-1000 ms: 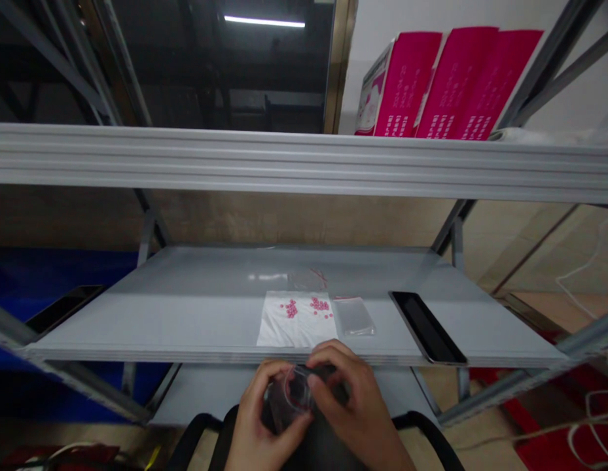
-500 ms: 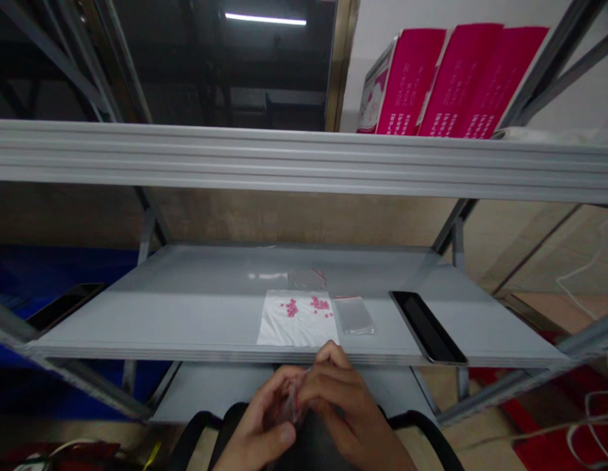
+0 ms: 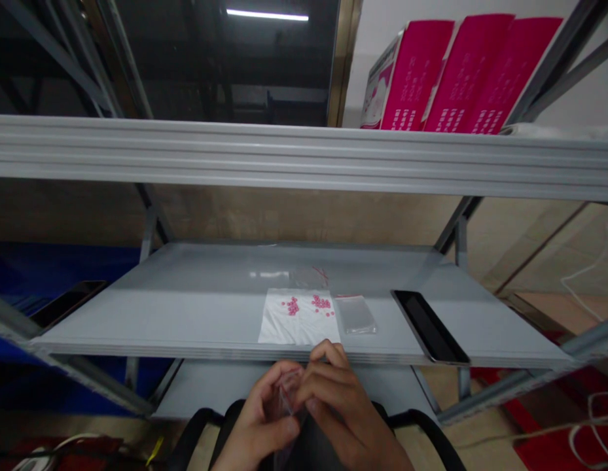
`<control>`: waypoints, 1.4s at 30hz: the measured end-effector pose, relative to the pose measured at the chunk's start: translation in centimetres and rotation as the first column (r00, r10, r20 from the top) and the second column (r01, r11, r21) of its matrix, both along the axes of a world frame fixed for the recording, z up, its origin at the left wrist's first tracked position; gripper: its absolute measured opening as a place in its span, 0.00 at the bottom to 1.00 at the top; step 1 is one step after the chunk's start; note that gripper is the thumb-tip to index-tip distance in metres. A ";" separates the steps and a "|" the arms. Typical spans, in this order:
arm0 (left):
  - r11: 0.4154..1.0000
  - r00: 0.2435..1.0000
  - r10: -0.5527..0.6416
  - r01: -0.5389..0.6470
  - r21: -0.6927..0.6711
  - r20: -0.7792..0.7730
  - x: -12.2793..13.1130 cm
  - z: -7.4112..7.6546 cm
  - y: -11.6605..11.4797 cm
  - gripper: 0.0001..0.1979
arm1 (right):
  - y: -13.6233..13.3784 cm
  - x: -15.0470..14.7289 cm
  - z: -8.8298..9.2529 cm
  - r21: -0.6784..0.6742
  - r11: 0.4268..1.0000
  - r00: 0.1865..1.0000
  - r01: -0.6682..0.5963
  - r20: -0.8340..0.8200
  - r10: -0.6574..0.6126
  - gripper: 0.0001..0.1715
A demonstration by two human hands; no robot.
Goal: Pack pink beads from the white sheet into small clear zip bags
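Note:
Between my two hands, just in front of the shelf's edge, is a small clear zip bag (image 3: 285, 400) with a pinkish seal line. My left hand (image 3: 264, 418) curls around the bag, its thumb and fingers closed on it. My right hand (image 3: 336, 402) pinches the bag's other side with bent fingers. What the bag contains, if anything, I cannot make out. Beyond my hands a white cloth (image 3: 277, 330) lies on the shelf, bearing two clusters of small pink beads (image 3: 322, 303). A stack of clear bags with a red top line (image 3: 355, 315) lies right of the cloth.
Behind the cloth lies another clear bag (image 3: 308, 277). A dark tablet or phone (image 3: 430, 326) rests at the right, over the front edge; another dark device (image 3: 65, 304) is at far left. An upper shelf beam (image 3: 304, 157) crosses above, with pink boxes (image 3: 461, 75) on top.
My hands have stayed together on the bag, the left fingers shifting slightly upward. The bag's seal line is now more slanted, and the bag hangs visibly lower. The view has tilted slightly.

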State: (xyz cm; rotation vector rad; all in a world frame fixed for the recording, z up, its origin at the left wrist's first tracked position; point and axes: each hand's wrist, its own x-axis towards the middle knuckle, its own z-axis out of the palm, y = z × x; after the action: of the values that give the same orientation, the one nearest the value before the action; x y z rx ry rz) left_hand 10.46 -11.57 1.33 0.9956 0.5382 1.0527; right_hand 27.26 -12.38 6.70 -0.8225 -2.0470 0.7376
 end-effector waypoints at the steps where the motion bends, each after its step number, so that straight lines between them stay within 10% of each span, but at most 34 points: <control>1: 1.000 1.000 0.018 -0.018 -0.002 -0.007 -0.1 -0.1 0.0 0.26 | 0.1 -0.1 -0.1 0.005 1.000 1.000 -0.001 -0.004 0.001 0.16; 15: 0.982 0.979 0.190 -0.190 0.004 -0.070 -0.5 -0.2 0.2 0.25 | 0.6 -0.7 -0.6 0.015 1.000 0.983 0.019 -0.184 -0.015 0.13; 22: 0.886 0.899 0.362 -0.250 0.390 -0.247 -3.8 2.0 4.2 0.22 | 1.9 0.0 -2.7 -0.173 0.940 0.758 0.296 -0.556 -0.341 0.12; 27: 0.716 0.605 0.557 -0.003 0.698 -0.569 -6.6 4.1 10.0 0.19 | 5.3 -0.8 -4.6 -0.457 0.814 0.561 0.358 -0.591 -0.579 0.12; 34: 0.652 0.465 0.540 0.297 0.698 -0.702 -6.3 4.9 16.4 0.19 | 11.4 -4.3 -4.5 -0.456 0.791 0.595 0.407 -0.525 -0.609 0.14; 42: 0.579 0.286 0.609 0.477 0.661 -0.740 -6.1 3.6 17.8 0.23 | 14.5 -5.7 -5.9 -0.379 0.747 0.621 0.547 -0.415 -0.665 0.14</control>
State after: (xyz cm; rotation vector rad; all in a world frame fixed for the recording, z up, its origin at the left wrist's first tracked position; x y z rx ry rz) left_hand 4.35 6.18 4.97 2.6450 1.1603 0.5688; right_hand 21.54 2.13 0.75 -1.2036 -1.0779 0.6890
